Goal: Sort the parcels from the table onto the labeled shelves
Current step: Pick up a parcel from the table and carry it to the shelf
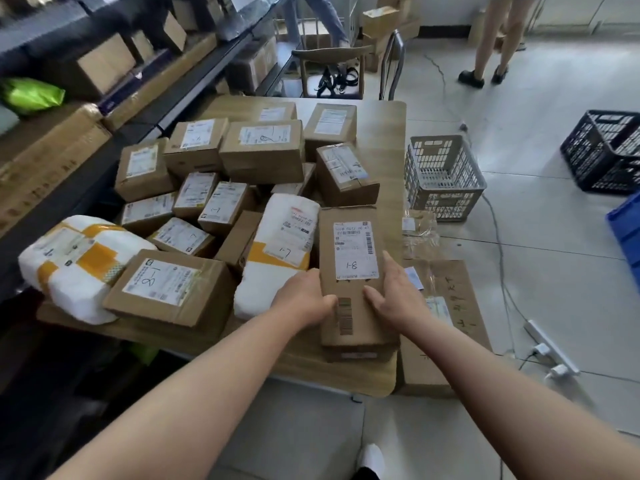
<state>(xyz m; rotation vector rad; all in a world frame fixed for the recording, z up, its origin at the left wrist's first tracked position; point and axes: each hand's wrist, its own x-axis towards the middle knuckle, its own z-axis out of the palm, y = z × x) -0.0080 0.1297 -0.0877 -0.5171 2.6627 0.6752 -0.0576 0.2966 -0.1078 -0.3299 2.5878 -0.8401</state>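
A long flat cardboard parcel [349,292] marked "1-8" lies near the front right of the wooden table [311,368]. My left hand [304,296] grips its left edge, thumb on top. My right hand [394,292] holds its right edge, fingers spread over the top face. Several other parcels cover the table: a box marked "8-1" [166,289], a white padded bag marked "1-7" [277,254], and a white and orange bag [76,261] at the front left. The shelves [104,98] with boxes run along the left.
A grey plastic crate [443,178] stands right of the table, with a black crate [606,154] and a blue bin [627,230] farther right. A flat carton [446,323] lies by the table's right side. A power strip [550,348] and cables cross the floor. A chair [332,74] and two people stand beyond.
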